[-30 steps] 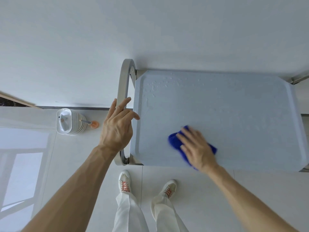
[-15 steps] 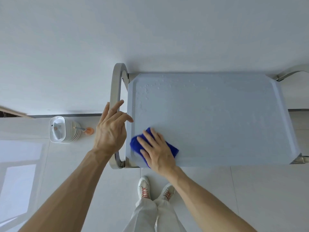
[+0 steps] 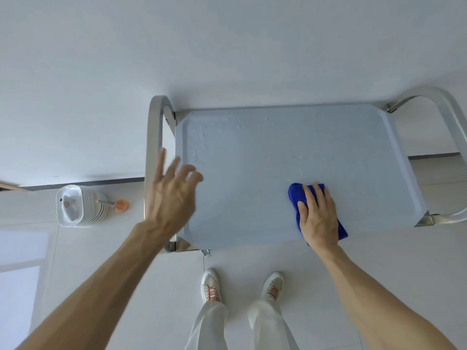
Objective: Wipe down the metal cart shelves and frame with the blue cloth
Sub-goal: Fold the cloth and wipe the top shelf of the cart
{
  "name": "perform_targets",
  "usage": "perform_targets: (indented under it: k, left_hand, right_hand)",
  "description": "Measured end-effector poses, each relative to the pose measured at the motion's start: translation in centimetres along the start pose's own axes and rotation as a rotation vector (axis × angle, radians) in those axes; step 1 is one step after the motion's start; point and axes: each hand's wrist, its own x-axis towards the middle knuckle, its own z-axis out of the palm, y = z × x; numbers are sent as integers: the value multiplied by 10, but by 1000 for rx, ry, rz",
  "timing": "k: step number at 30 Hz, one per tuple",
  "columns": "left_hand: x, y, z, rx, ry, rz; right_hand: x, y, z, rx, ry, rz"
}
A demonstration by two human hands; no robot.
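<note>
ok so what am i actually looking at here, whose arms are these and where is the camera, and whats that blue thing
There is no machine here: these are a person's two bare arms, filmed by one wide-angle camera worn on their head, looking down. That is why you see their own white shoes on the floor below.

The pale grey surface is the top shelf of a metal cart, with shiny curved frame bars at each end. Water drops sit near its far left corner.

The blue thing is a cloth. The right hand presses it flat on the shelf. The left hand is open and blurred, holding nothing. A white pot stands on the floor to the left.
</note>
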Motion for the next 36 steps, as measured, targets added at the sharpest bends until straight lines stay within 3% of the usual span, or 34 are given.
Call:
perform_targets:
  k: [3, 6, 8, 14, 21, 26, 29, 32, 34, 36]
  left_hand:
    - [9, 57, 25, -285, -40, -30]
    - [15, 110, 71, -411, -207, -220]
    - [15, 133, 102, -372, -274, -304]
    - [7, 149, 148, -140, -251, -302]
    - [2, 148, 155, -93, -176, -305]
    - [2, 145, 153, -105, -155, -307]
    - [3, 146, 153, -107, -152, -318]
    - [5, 146, 154, -107, -149, -322]
    - [5, 145, 155, -108, -144, -327]
    - [5, 146, 155, -109, -144, -326]
  right_hand:
    - [-1, 8, 3, 10, 42, -13]
    - [-1, 15, 10, 26, 57, -36]
    - [2, 25, 15, 22, 48, -103]
    - [53, 74, 22, 47, 4, -410]
    - [148, 29, 30, 62, 76, -86]
    - [62, 11, 38, 129, 5, -376]
    - [14, 54, 30, 162, -64, -548]
    - [32, 104, 16, 128, -91, -654]
    - [69, 121, 11, 92, -77, -591]
    - [111, 121, 14, 53, -16, -394]
